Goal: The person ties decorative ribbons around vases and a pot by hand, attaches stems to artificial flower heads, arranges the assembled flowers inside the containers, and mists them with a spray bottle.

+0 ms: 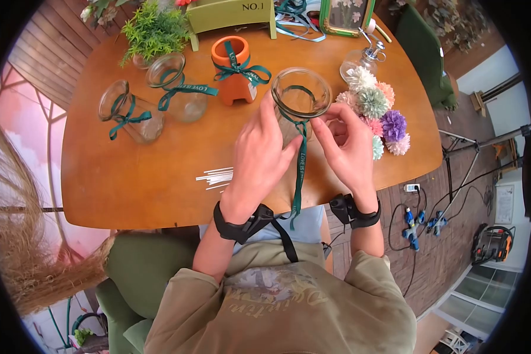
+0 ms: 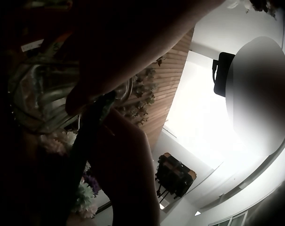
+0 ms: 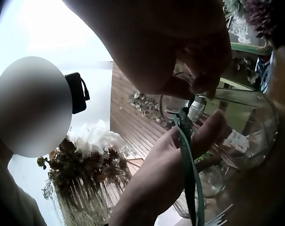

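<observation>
A clear glass jar (image 1: 301,93) with a dark green printed ribbon (image 1: 301,168) around its neck is held up over the table's front edge. The left hand (image 1: 259,156) grips the jar's left side, fingers behind it. At the right of the neck, the right hand (image 1: 346,141) has thumb and curled fingers on the ribbon or rim; which one cannot be told. Both ribbon ends hang down from a knot at the front. In the right wrist view the ribbon (image 3: 187,165) hangs beside the left hand (image 3: 156,174), and the jar (image 3: 246,127) lies sideways.
Two ribboned jars (image 1: 137,121) and an orange pot (image 1: 233,71) stand at the left and back. Pompom flowers (image 1: 374,106) lie right of the hands, near a glass spray bottle (image 1: 360,62). White sticks (image 1: 217,177) lie left of the left hand. A green plant (image 1: 156,35) stands behind.
</observation>
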`<act>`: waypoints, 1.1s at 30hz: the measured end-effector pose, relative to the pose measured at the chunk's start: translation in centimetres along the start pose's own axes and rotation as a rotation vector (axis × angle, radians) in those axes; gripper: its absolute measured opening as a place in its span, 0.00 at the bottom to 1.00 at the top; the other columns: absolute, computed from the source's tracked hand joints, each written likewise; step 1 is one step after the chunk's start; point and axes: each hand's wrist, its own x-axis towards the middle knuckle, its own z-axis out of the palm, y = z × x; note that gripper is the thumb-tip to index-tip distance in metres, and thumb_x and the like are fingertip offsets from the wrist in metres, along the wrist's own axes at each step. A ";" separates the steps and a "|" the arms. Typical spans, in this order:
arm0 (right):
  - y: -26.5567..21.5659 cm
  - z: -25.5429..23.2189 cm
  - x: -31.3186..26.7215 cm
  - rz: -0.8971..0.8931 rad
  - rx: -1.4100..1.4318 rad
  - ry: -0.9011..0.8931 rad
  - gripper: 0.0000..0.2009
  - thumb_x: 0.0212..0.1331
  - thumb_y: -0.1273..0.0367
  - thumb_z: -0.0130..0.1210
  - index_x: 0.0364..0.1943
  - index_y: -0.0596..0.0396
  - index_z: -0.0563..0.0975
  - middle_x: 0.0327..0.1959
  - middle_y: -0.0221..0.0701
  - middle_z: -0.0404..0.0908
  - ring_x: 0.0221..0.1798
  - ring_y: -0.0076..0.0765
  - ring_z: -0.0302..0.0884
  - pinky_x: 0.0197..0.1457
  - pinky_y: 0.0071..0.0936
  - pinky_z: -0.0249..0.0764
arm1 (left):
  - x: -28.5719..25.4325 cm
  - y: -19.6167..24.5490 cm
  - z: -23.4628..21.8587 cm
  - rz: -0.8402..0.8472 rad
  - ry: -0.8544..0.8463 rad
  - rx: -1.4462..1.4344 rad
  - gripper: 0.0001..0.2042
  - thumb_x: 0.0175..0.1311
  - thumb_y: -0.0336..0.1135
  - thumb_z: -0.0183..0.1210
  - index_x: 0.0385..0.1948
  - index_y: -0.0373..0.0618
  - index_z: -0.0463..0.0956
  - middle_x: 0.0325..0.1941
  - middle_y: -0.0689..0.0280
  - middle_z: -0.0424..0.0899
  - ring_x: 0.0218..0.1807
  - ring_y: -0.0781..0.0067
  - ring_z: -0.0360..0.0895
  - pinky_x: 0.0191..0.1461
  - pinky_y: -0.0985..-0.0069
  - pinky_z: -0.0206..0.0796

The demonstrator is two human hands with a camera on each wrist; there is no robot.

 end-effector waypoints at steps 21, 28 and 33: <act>-2.8 -11.4 0.7 -0.355 -0.137 0.966 0.06 0.71 0.73 0.57 0.44 0.63 0.79 0.32 0.35 0.86 0.21 0.15 0.70 0.25 0.14 0.64 | 0.1 -0.1 0.0 -0.006 -0.003 0.047 0.54 0.56 0.38 0.76 0.79 0.34 0.43 0.57 0.41 0.81 0.55 0.38 0.82 0.56 0.55 0.75; -3.5 -20.3 -2.1 -0.675 0.118 1.085 0.08 0.70 0.74 0.55 0.46 0.65 0.78 0.33 0.39 0.86 0.27 0.21 0.73 0.28 0.18 0.65 | -0.2 -0.2 -0.4 0.013 -0.007 0.020 0.55 0.57 0.36 0.74 0.79 0.32 0.39 0.62 0.40 0.78 0.60 0.39 0.79 0.60 0.56 0.74; -8.3 -13.4 -3.4 -0.686 -0.091 0.462 0.09 0.68 0.78 0.52 0.48 0.70 0.75 0.32 0.47 0.86 0.30 0.31 0.84 0.27 0.21 0.78 | -2.1 1.6 -4.0 0.137 0.105 0.058 0.49 0.58 0.35 0.73 0.78 0.31 0.49 0.71 0.43 0.70 0.69 0.39 0.71 0.72 0.51 0.62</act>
